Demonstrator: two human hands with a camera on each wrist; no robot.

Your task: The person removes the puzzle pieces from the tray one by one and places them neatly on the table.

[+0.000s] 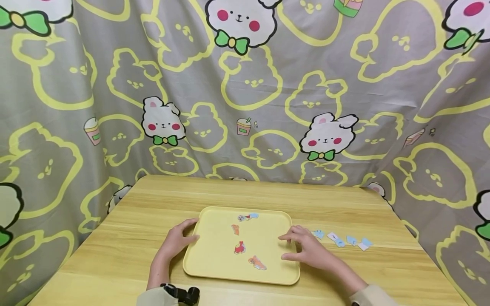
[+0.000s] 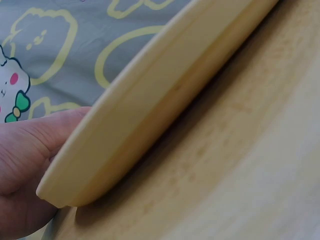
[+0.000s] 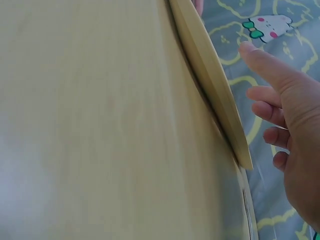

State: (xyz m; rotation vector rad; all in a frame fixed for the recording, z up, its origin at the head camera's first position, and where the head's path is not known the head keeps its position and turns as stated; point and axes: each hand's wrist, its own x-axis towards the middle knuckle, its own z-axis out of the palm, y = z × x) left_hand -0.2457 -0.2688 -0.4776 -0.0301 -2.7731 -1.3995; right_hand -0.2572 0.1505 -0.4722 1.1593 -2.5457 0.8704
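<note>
A pale yellow tray [image 1: 218, 263] lies on the wooden table with several small cut-out pieces on it. Among these are a red piece [image 1: 240, 247], an orange piece [image 1: 257, 262], a smaller orange piece [image 1: 235, 230] and a blue-and-multicoloured piece [image 1: 248, 217]. My left hand [image 1: 177, 241] is at the tray's left rim, thumb and fingers spread apart at the edge. Over the right rim hovers my right hand [image 1: 304, 248], fingers loosely bent and apart, holding nothing. In the right wrist view that hand [image 3: 300, 120] stands off from the tray edge [image 3: 215, 75].
Right of the tray, several light blue and white pieces [image 1: 352, 241] lie in a row on the table [image 1: 367, 276]. A grey curtain [image 1: 260, 97] with rabbit prints surrounds the table's back and sides. A black device [image 1: 183, 293] is strapped at the left wrist.
</note>
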